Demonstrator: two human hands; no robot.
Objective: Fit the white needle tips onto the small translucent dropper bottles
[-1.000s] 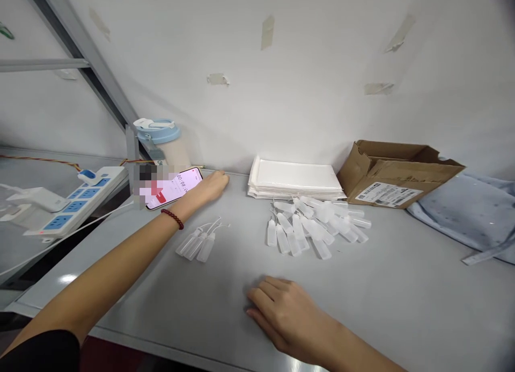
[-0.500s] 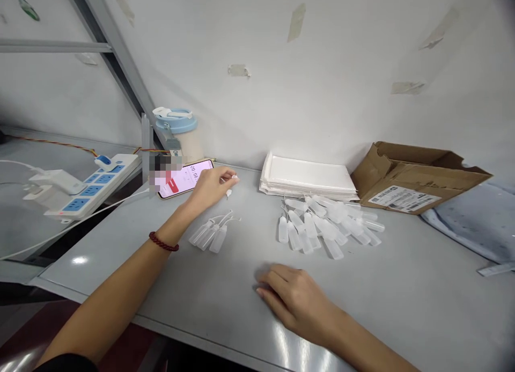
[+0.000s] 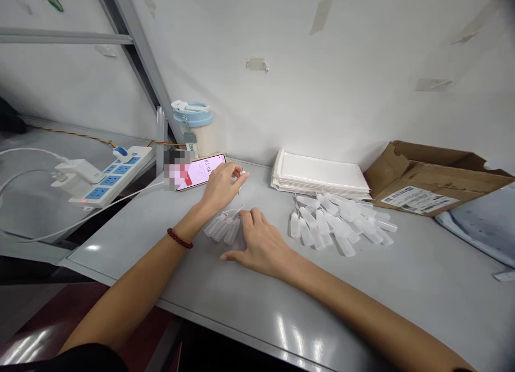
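Tabletop (image 3: 225,294), grey and shiny, tape-marked white wall (image 3: 289,109)

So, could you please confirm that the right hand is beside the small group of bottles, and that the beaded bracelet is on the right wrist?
Not quite: as the head view shows, the beaded bracelet is on the wrist of the left hand, not of the right hand, which is indeed beside the small group of bottles.
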